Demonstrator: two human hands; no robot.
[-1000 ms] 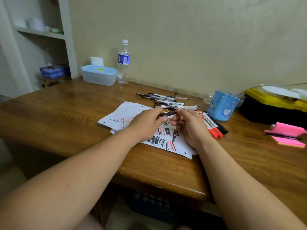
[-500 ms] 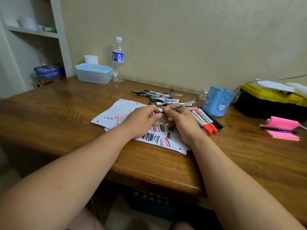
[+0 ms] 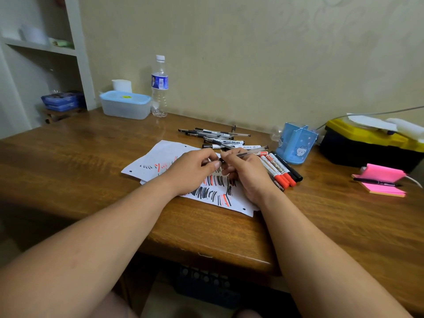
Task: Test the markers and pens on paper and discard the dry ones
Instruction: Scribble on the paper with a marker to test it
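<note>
White paper (image 3: 160, 154) covered in black and red test strokes lies on the wooden table (image 3: 80, 161). Above it my right hand (image 3: 246, 173) grips a thin clear pen (image 3: 238, 154), its far end pointing right. My left hand (image 3: 195, 169) pinches the pen's dark near end, apparently the cap, between thumb and fingers. A loose pile of black pens (image 3: 220, 140) lies just behind my hands. Several red and black markers (image 3: 282, 171) lie side by side right of my right hand.
A blue pen holder (image 3: 296, 145) stands behind the markers. Pink sticky notes (image 3: 383, 182) with a pen on them and a black-and-yellow toolbox (image 3: 371, 143) are at the right. A lidded plastic box (image 3: 125, 105) and a water bottle (image 3: 160, 88) stand at the back left.
My two hands have come closer together on the pen, which now lies flatter. The head view has shifted slightly; nothing on the table has moved.
</note>
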